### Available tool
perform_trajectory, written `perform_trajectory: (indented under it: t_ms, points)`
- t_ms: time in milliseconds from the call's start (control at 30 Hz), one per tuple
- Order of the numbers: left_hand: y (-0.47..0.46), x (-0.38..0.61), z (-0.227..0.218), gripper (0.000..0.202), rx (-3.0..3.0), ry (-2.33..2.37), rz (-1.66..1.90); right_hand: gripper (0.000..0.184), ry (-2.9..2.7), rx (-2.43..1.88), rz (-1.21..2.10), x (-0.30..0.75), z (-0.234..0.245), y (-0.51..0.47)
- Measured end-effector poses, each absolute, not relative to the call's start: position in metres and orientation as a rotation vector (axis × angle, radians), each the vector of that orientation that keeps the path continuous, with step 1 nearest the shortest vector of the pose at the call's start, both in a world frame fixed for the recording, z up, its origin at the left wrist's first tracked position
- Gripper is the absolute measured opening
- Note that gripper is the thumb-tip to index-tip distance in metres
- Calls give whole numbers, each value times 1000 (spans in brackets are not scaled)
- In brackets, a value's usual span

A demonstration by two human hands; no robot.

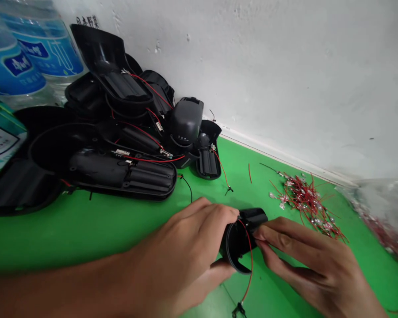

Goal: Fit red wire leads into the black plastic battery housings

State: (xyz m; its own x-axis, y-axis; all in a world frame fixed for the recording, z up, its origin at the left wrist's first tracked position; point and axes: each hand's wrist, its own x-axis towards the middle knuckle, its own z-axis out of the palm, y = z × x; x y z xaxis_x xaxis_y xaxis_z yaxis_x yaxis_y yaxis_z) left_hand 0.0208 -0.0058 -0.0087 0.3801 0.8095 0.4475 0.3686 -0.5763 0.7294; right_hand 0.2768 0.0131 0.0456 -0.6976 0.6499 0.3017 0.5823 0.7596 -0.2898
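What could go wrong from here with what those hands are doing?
Two risks seem likely. The red wire looping out of the black plastic housing runs loose down to the green tabletop, so it might snag or tug free as the left hand and right hand turn the housing. The tangled heap of red wires with metal tabs lies close to the right hand and could catch on it.

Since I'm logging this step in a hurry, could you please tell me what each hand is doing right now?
Left hand: closed, holding the black plastic housing.
Right hand: nearly closed, fingers gripping the same housing.
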Motion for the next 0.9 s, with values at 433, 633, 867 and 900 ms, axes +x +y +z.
perform_trajectory:
  t_ms: [433, 633, 867, 900]
  points:
    - [-8, 21, -12, 71, 2089, 1003, 1144, 24, -2633, -926, 155, 278, 46, 11]
    - [-6, 22, -12, 64, 2052, 996, 1132, 24, -2644, -928, 155, 281, 44, 11]
    - [-4, 24, -12, 62, 2051, 1001, 1131, 25, -2609, -941, 152, 281, 40, 5]
    - [-4, 24, -12, 62, 2072, 991, 1134, 27, -2621, -948, 149, 282, 39, 4]
